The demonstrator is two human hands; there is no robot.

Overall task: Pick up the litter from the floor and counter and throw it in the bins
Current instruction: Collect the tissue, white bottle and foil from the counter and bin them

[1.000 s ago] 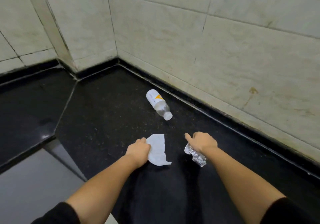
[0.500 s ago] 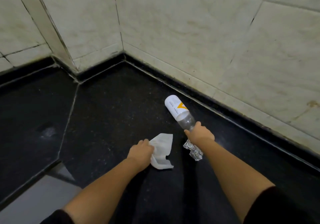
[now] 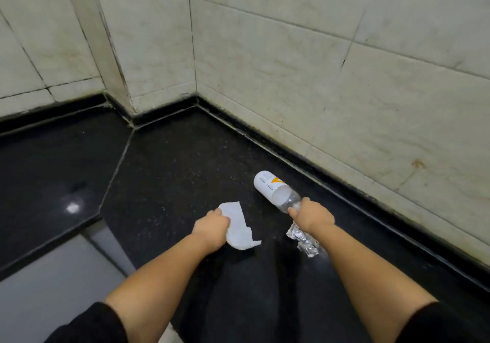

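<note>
A clear plastic bottle [image 3: 273, 188] with a white and orange label lies on its side on the black counter [image 3: 172, 173], near the wall. My right hand [image 3: 311, 215] is closed around its neck end, and a crumpled piece of silver foil [image 3: 303, 240] hangs from the same hand. My left hand [image 3: 210, 227] grips a white paper tissue [image 3: 237, 227], which sticks out above and below the fist.
Pale tiled walls [image 3: 291, 64] meet in a corner behind the counter, with a black upstand along their base. The counter's front edge runs diagonally at lower left, with grey floor [image 3: 53, 284] below it.
My right hand, still holding the foil, reached forward to the bottle and closed on its neck. The left hand kept the tissue and barely moved.
</note>
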